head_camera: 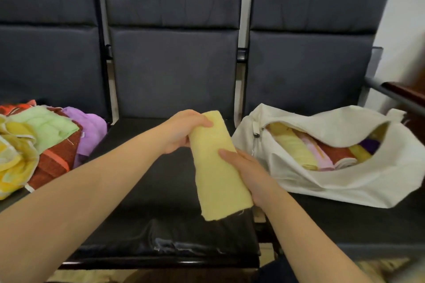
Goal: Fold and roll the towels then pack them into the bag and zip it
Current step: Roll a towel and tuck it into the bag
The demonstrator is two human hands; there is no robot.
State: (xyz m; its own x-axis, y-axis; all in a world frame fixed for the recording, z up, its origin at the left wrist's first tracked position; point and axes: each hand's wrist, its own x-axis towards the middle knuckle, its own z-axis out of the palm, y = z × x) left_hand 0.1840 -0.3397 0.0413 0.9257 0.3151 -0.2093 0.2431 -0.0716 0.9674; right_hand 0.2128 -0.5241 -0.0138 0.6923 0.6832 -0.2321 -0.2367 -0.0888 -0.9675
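Note:
A pale yellow towel, rolled into a long tube, is held above the middle seat. My left hand grips its far end, fingers curled over the top. Lower down, my right hand grips the roll from the right side. To the right, the white bag lies on the right seat with its zip open. Several rolled towels in yellow, pink, rust and purple lie side by side inside it.
A loose heap of unfolded towels in green, lilac, rust and yellow covers the left seat. The dark padded bench has three seats with upright backs. A metal armrest juts out at the far right.

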